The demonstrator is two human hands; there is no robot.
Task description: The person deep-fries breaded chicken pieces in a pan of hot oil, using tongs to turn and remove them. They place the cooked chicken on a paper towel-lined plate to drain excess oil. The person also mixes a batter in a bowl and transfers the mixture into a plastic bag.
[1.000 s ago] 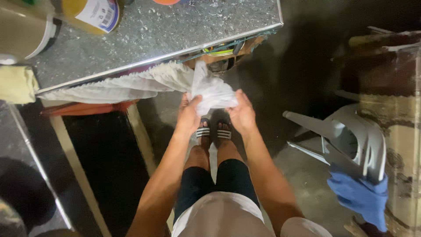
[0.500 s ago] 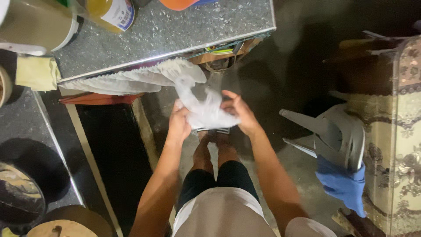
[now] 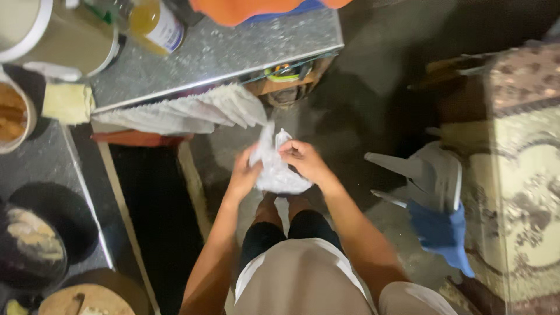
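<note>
I have both hands on a thin white plastic bag (image 3: 279, 169), held in the air in front of my knees, over the dark floor (image 3: 373, 116) and just clear of the tabletop (image 3: 233, 52) edge. My left hand (image 3: 245, 174) is closed around the bag's left side, fingers wrapped in under it. My right hand (image 3: 300, 158) pinches the top of the bag between thumb and fingertips, close to where a loose flap sticks up.

The film looks flimsy and crumpled, so I judge the main risk is tearing it if the two hands pull apart too hard at the mouth. The pinch on the right is small; a slip there would let the top fold back on itself, or let the whole bag drop to the floor by my feet.

A bunch of similar white bags (image 3: 186, 114) hangs from the tabletop edge, near my hands. A careless lift could snag them and drag several down.

To my right, a grey plastic chair (image 3: 431, 175) with a blue cloth (image 3: 440, 236) over it stands near my elbow, and a wide swing would knock it.
</note>
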